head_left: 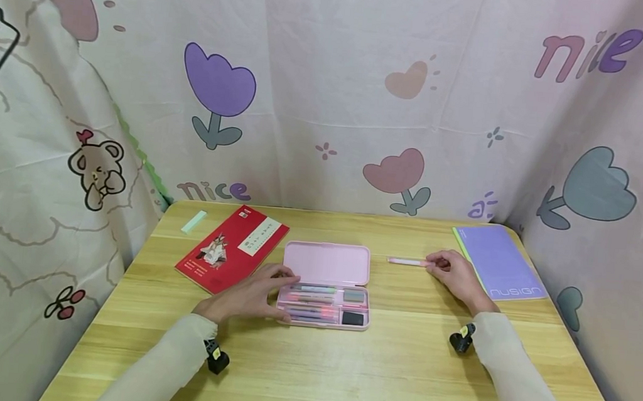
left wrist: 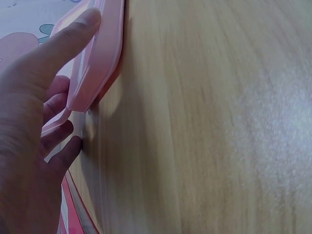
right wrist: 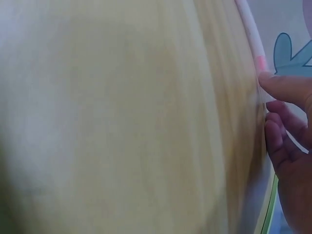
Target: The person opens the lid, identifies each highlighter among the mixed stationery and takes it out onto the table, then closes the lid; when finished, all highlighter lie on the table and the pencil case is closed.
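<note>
A pink pencil case (head_left: 326, 262) lies with its lid raised at the middle of the table. Several pens (head_left: 309, 313) fill its left compartments, with a grey block (head_left: 354, 296) and a black block (head_left: 353, 318) at the right. My left hand (head_left: 246, 292) holds the case's left end, thumb at the near edge, other fingers around the far side; the left wrist view shows the thumb along the pink wall (left wrist: 105, 61). To the right of the case, my right hand (head_left: 456, 277) pinches the right end of a slim white-and-pink pen (head_left: 406, 261), which lies sideways close over the tabletop.
A red booklet (head_left: 232, 250) lies behind my left hand, partly under the forearm's line of view. Beyond it is a pale green strip (head_left: 194, 221). At the right lies a purple notebook (head_left: 500, 262), near my right hand. A patterned curtain (head_left: 318, 99) surrounds the table.
</note>
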`<state>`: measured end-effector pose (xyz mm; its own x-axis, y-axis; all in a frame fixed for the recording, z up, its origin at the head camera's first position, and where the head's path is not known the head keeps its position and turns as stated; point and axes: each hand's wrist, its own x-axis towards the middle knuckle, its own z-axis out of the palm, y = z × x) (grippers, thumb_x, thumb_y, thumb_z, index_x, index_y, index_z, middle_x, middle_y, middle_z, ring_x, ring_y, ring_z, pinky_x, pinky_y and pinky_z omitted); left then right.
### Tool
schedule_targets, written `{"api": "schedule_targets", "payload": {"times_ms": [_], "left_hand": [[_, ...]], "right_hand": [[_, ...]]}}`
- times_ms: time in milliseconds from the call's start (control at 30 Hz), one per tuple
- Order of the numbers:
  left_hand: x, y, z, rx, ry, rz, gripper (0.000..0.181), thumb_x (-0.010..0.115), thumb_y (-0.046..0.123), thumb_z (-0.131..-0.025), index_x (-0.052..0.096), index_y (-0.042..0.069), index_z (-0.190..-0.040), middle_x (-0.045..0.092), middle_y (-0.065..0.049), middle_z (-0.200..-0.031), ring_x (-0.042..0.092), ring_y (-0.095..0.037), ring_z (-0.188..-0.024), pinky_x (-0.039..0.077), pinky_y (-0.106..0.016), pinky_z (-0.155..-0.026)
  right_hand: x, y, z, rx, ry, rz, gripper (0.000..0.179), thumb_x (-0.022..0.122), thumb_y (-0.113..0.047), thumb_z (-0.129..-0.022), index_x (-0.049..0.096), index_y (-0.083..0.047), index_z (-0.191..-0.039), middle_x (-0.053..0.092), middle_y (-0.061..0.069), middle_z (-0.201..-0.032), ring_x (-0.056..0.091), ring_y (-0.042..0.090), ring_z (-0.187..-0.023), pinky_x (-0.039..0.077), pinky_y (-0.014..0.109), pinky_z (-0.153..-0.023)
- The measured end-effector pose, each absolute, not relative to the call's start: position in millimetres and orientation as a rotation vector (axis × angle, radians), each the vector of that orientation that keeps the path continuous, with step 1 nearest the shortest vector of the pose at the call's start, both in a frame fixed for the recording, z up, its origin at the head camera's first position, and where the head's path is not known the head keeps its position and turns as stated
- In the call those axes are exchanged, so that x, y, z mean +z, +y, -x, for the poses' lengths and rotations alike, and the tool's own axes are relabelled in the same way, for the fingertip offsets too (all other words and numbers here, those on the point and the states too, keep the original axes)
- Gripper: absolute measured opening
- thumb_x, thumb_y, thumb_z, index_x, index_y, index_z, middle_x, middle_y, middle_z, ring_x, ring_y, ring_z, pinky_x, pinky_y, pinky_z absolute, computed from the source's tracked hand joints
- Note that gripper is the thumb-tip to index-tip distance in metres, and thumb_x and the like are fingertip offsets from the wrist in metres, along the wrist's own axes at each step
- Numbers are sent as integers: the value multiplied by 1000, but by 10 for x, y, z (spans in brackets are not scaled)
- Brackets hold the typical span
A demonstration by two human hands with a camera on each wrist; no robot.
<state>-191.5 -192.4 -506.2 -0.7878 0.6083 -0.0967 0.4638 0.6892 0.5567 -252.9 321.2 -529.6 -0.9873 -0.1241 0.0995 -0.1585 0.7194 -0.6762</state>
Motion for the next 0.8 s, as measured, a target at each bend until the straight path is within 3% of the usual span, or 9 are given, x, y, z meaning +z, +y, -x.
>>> {"api": "schedule_targets", "payload": {"times_ms": [300,600,800], "left_hand": [[-5072,-1932,1916,764,2623,-849,93,89,61,-84,56,21,-161,49,-4,-159,44,-25,-145,47,-58,-122],[-5084,-1936,1918,759,2633,-859,93,89,61,-85,56,21,-161,49,-5,-159,44,-26,-145,48,-58,-120],[-5093,-1936,1923,765,2627,-847,93,89,61,-85,55,21,-162,48,-4,-159,43,-25,-145,47,-58,-121]], "right_hand": [[-5005,2838,2413,1283,-2716,-295,32,72,-19,-107,72,-2,-134,72,18,-123,68,26,-109,54,16,-89],[-4943,1972,2110,1348,-2728,-687,26,77,-12,-102,75,-1,-126,79,7,-113,72,19,-101,62,34,-93],[-5080,1562,1935,1194,-2804,-958,18,78,-15,-101,79,-8,-118,77,0,-109,69,12,-98,61,29,-88]]}}
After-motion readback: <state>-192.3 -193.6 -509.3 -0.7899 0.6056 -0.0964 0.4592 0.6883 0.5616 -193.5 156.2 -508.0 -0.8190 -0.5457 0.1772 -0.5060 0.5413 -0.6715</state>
